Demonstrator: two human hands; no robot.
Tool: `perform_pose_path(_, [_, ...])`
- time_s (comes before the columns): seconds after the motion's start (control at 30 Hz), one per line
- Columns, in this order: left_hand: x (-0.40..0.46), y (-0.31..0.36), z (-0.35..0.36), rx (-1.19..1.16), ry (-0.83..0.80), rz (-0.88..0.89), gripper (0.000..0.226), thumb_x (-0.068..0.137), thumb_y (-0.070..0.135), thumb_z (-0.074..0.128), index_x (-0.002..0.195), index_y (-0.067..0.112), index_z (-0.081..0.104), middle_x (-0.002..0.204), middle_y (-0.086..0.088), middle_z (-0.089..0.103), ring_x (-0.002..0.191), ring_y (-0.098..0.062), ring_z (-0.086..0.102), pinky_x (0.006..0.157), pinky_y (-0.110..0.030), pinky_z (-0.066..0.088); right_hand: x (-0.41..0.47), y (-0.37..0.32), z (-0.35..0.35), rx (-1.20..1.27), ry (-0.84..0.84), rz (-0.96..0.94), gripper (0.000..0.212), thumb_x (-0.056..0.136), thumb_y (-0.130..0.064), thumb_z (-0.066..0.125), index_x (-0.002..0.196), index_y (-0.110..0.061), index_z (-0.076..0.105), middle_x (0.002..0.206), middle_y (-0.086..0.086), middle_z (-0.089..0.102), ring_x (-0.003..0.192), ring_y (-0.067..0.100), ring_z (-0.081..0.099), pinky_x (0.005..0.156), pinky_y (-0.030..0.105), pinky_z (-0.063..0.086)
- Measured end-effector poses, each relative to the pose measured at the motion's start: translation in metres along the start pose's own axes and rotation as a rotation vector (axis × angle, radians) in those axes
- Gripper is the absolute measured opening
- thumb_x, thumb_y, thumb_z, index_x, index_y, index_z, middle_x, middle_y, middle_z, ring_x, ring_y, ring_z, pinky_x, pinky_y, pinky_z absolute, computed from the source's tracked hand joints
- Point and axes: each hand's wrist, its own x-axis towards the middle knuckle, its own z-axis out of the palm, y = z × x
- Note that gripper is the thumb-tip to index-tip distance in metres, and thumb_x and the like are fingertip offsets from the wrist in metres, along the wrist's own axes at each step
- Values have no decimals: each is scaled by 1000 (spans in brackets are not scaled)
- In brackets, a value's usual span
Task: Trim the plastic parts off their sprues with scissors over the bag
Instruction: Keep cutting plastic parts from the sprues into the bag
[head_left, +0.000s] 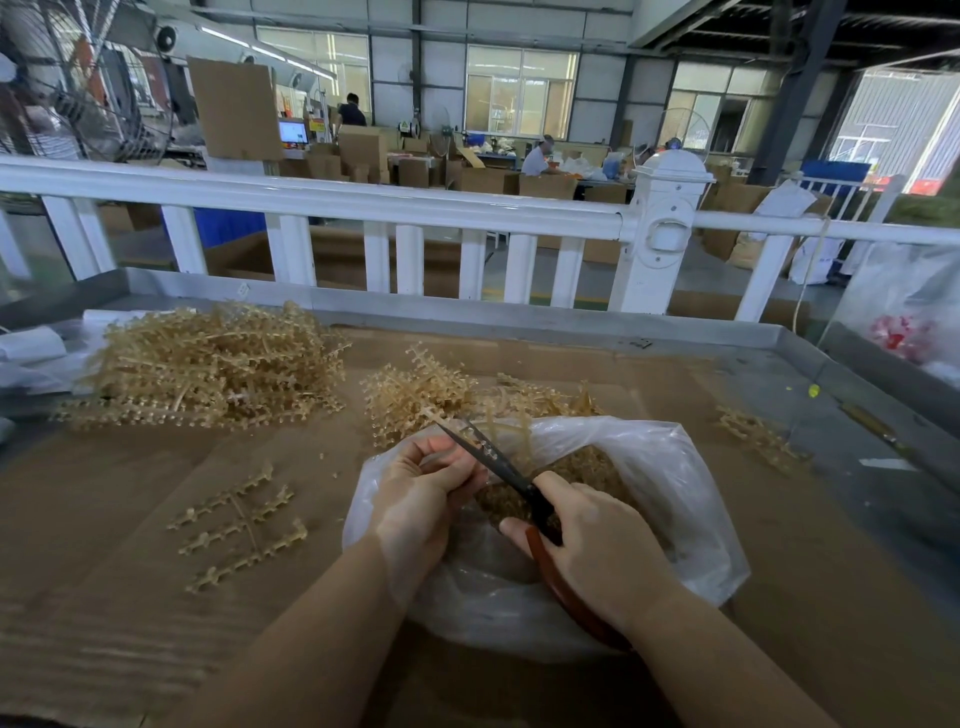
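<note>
My right hand (597, 545) grips the red handles of a pair of scissors (493, 462), whose dark blades point up and left over a clear plastic bag (691, 519). My left hand (421, 493) pinches a tan plastic sprue (511, 431) just left of the blades, above the bag's open mouth. Small tan cut parts (587, 467) lie heaped inside the bag. The blades are slightly apart around the sprue.
A big pile of tan sprues (208, 364) lies at the back left, a smaller pile (415, 389) sits behind the bag. One trimmed sprue (239, 525) rests on the cardboard (130, 597) at left, another sprue (758, 436) at right. A white railing (363, 208) borders the table's far side.
</note>
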Motion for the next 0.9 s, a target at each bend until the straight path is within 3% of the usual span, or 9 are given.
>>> perform_pose_path(0.2, [1, -1, -1, -5, 14, -8, 23, 87, -17, 48, 85, 6, 48, 69, -8, 66, 60, -14, 68, 54, -21, 55, 1, 1, 2, -26, -9, -9, 30, 89, -61, 42, 88, -32, 36, 79, -8, 54, 75, 12, 55, 69, 23, 43])
perform_pose_path(0.47, [1, -1, -1, 4, 36, -21, 27, 86, -17, 50, 79, 9, 47, 79, -14, 60, 64, -15, 66, 54, -21, 55, 3, 4, 6, -74, 1, -39, 30, 91, -61, 40, 87, -32, 34, 70, -11, 47, 64, 8, 46, 61, 20, 34])
perform_pose_path(0.63, [0, 0, -1, 13, 37, -39, 28, 84, -17, 52, 80, 10, 49, 82, -15, 59, 68, -17, 67, 56, -21, 56, 3, 5, 7, -102, 0, -30, 35, 92, -61, 35, 94, -28, 43, 77, -7, 59, 72, 12, 60, 64, 22, 43])
perform_pose_path(0.9, [-2, 3, 0, -8, 36, -65, 28, 84, -19, 49, 85, 9, 52, 84, -15, 57, 74, -23, 62, 59, -22, 57, 2, 7, 9, -130, 8, -27, 40, 91, -62, 35, 96, -24, 47, 80, -5, 62, 75, 15, 61, 69, 28, 48])
